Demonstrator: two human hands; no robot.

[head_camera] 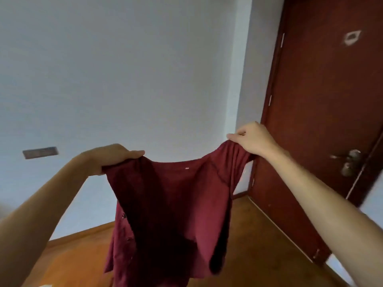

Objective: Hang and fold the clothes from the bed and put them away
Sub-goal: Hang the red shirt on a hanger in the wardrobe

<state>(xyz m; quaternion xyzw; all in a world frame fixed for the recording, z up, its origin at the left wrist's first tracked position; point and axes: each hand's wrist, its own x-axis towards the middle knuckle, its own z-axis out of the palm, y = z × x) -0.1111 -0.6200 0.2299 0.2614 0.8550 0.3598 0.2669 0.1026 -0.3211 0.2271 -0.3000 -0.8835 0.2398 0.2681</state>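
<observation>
The left hand [115, 157] grips the red shirt [176, 195] at its 10 o'clock corner. The right hand [253, 139] pinches it at 2 o'clock (near the door [323, 96]). The shirt hangs in the air over the floor [259, 235].

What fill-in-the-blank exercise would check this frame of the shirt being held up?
1. The left hand and right hand hold up a dark ____ shirt.
2. The brown door stands on the person's ____ side.
3. The shirt's buttons hang below the ____ hand.
Missing words: red; right; left.
</observation>
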